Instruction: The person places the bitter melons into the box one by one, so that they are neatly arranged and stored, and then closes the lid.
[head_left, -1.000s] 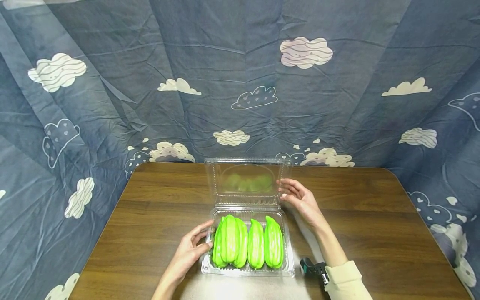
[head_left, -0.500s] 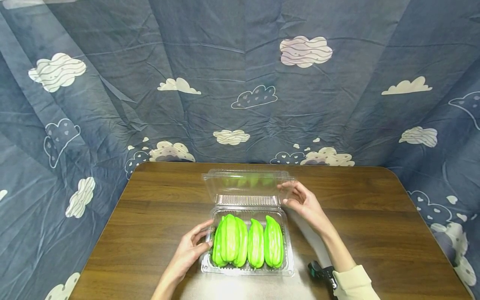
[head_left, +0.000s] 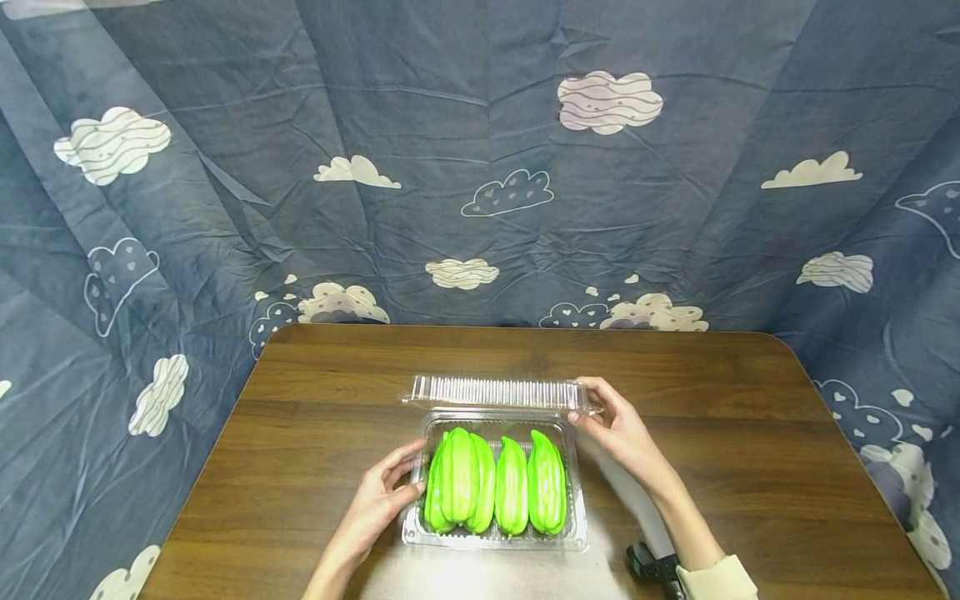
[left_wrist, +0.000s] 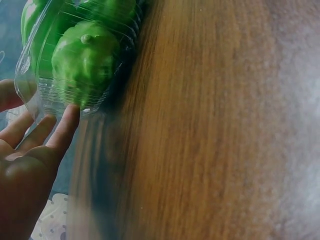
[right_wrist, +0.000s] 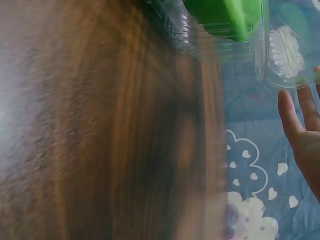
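A clear hinged plastic clamshell box [head_left: 495, 546] stands on the table, its hinge on the far side. In it lie several long, ridged, bright green pieces of produce [head_left: 512, 492], kind unclear. Its raised lid [head_left: 498, 392] leans forward and shows nearly edge-on from the head view. My left hand [head_left: 372, 500] touches the box's left side; straight fingers [left_wrist: 65, 132] meet its end wall in the left wrist view. My right hand [head_left: 622, 433] holds the lid's right end between thumb and fingers. Its fingers [right_wrist: 287, 107] look fairly straight in the right wrist view; the thumb is hidden there.
The wooden table [head_left: 300, 433] ends at a rounded far edge before a blue cloud-print curtain [head_left: 480, 167]. A dark device [head_left: 652, 567] sits at the right wrist near the cream sleeve [head_left: 718, 579].
The lid has swung from leaning back, through upright, to tilting forward over the hinge, my right hand moving along with it, slightly right and nearer. The left hand and box have stayed in place.
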